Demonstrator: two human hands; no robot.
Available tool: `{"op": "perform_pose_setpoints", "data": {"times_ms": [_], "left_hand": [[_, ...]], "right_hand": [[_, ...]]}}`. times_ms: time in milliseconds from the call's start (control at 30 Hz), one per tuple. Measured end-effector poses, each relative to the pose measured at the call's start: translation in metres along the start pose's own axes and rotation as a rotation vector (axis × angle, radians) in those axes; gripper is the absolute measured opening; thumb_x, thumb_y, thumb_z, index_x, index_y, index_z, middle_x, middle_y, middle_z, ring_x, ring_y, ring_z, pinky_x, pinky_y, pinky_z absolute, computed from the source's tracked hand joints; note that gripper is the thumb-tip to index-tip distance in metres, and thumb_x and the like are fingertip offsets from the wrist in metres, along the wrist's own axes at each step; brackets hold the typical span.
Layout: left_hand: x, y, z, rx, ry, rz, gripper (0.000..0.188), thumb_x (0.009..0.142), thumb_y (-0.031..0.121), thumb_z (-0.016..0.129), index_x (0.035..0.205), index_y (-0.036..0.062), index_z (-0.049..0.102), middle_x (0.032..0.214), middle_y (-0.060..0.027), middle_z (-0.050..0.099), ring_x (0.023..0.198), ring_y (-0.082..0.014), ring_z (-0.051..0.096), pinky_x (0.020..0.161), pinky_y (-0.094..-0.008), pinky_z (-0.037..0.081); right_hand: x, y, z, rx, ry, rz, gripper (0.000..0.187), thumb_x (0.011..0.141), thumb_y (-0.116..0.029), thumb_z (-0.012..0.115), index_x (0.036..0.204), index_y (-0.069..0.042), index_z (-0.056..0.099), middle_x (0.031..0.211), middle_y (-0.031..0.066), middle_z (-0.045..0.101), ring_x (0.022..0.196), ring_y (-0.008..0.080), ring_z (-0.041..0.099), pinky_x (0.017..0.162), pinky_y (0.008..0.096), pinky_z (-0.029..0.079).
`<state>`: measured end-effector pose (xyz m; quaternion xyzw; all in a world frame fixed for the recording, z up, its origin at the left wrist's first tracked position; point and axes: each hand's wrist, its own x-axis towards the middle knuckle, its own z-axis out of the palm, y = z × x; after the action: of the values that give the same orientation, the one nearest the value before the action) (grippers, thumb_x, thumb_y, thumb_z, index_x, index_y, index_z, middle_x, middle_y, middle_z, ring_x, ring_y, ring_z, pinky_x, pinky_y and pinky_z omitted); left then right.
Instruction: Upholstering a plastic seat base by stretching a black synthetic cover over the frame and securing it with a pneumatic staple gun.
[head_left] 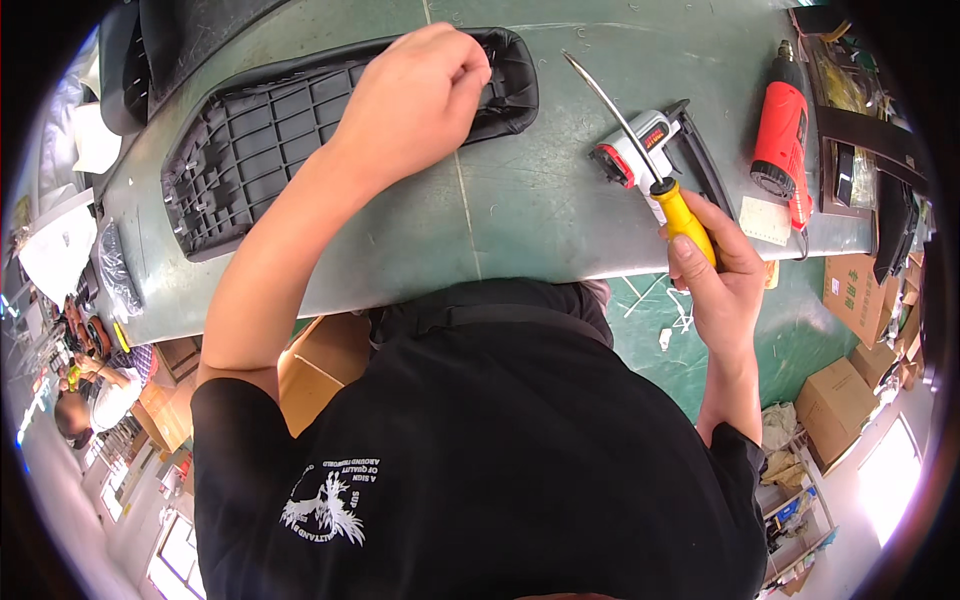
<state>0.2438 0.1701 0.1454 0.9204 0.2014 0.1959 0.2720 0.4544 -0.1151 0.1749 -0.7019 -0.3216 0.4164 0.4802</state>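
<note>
A black seat cushion [262, 125] lies upside down on the table, its ribbed plastic base facing up and dark covering folded round the rim. Over its right end is my left hand [420, 98], fingers curled into a pinch; whatever they hold, if anything, is hidden. My right hand [722, 268] grips the yellow handle of a screwdriver [690, 225], near the table's front edge. Its long metal shaft looks curved and points up and left, away from the cushion. Behind the shaft lies a grey and black staple gun [652, 140] with red parts.
A red heat gun [780, 135] lies to the right, near a black rack [850, 140] with small packets. Other dark padded pieces [190, 45] are at the far left of the green table [560, 230]. Cardboard boxes [845, 405] stand on the floor. Another person [110, 395] works far left.
</note>
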Motion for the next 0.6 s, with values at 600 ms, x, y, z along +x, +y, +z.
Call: {"op": "perform_pose_setpoints", "data": {"times_ms": [600], "left_hand": [[-0.026, -0.02, -0.126, 0.419, 0.191, 0.098, 0.03, 0.089, 0.026, 0.08, 0.109, 0.0038, 0.075, 0.102, -0.0167, 0.074, 0.096, -0.0339, 0.071, 0.087, -0.043, 0.057]], "right_hand": [[0.02, -0.071, 0.023, -0.457, -0.304, -0.179, 0.047, 0.094, 0.003, 0.072, 0.14, 0.001, 0.067, 0.11, 0.0123, 0.073, 0.095, 0.0164, 0.066, 0.086, 0.0267, 0.051]]}}
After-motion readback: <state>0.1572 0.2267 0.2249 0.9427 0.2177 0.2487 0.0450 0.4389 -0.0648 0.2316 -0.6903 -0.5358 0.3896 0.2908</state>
